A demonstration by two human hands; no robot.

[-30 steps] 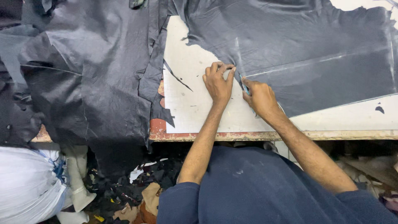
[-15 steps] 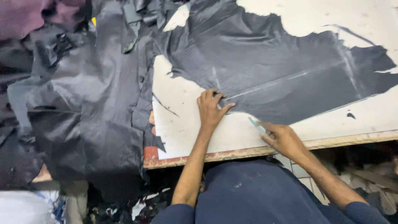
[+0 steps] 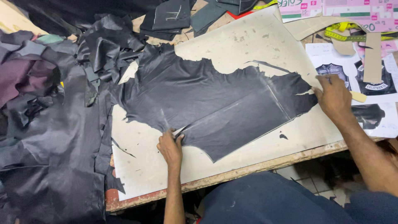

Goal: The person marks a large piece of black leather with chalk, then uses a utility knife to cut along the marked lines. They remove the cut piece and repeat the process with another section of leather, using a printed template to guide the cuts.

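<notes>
Head view: a large piece of black leather (image 3: 215,103) lies flat on a pale cutting board (image 3: 253,45) in the middle of the frame. Its upper and left edges are ragged, while the lower right part shows straight cut edges and faint chalk lines, so a squared panel looks marked out and partly cut; the ragged remainder is not yet trimmed away. The left hand (image 3: 170,146), at lower centre, is closed on the leather's lower edge, and something thin and pale sticks out by the fingers, possibly a blade, though it is too small to be sure. The right hand (image 3: 333,96), at right, is curled around the leather's torn right corner, gripping it. A heap of crumpled dark leather (image 3: 49,137) fills the left side. A yellow measuring tape (image 3: 344,33) and paper sheets with jacket drawings (image 3: 365,79) lie at upper right.
</notes>
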